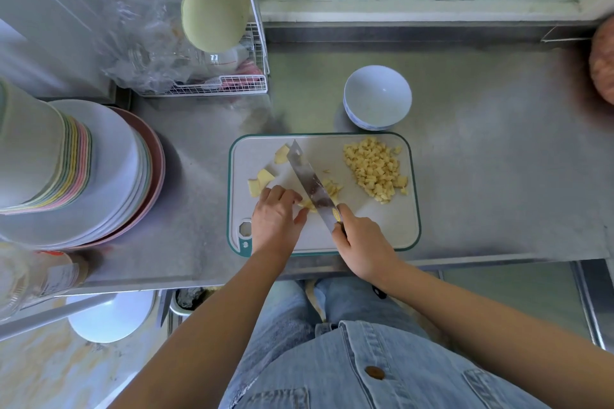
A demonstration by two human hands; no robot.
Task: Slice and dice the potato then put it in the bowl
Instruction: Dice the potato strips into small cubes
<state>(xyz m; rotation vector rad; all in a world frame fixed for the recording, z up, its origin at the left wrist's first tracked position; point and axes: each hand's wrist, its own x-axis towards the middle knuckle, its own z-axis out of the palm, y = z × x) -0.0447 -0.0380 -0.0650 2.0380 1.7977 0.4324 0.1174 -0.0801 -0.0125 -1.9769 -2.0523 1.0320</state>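
A white cutting board (pixel 392 222) with a green rim lies on the steel counter. A heap of diced potato (pixel 377 168) sits at its right. Several potato slices (pixel 264 178) lie at the left. My left hand (pixel 274 216) holds down potato strips (pixel 307 203) with curled fingers. My right hand (pixel 360 241) grips the handle of a knife (pixel 310 181), whose blade rests across the strips, with freshly cut bits (pixel 332 188) to its right. A white bowl (pixel 377 96) with nothing in it stands just behind the board.
Stacked plates (pixel 109 176) and a stack of cups (pixel 36 149) fill the counter's left. A wire dish rack (pixel 216 80) stands at the back left. A bottle (pixel 40 272) lies at the front left. A round brown object (pixel 603 60) sits at the far right.
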